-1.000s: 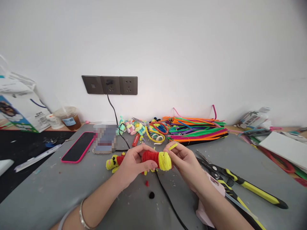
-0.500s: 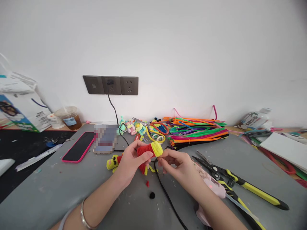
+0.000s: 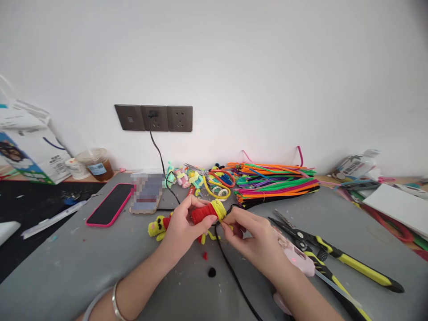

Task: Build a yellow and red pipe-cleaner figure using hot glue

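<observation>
A thick roll of wound red and yellow pipe cleaner [image 3: 204, 214] is gripped in my left hand [image 3: 180, 234], with its yellow end facing right. At that yellow end, my right hand [image 3: 254, 232] has thumb and forefinger pinched on the yellow pipe cleaner; the fingers partly hide the strand's tip. A small yellow and red pipe-cleaner figure [image 3: 155, 226] with black face markings lies left of my left hand, which partly covers it. Below the hands are a black pom-pom [image 3: 211, 272] and a red scrap [image 3: 205, 256] on the grey mat [image 3: 187, 290].
Bundles of coloured pipe cleaners [image 3: 276, 187] lie by the wall. At right are yellow-black cutters [image 3: 361, 269] and a pink glue gun [image 3: 301, 262], partly under my right forearm. A black cable [image 3: 234, 274] crosses the mat. Left stand a pink-edged phone [image 3: 109, 205] and a drink cup [image 3: 99, 167].
The roll has turned a little in my left hand, tilting its yellow end. My right hand has shifted slightly, its fingers more curled at the yellow end.
</observation>
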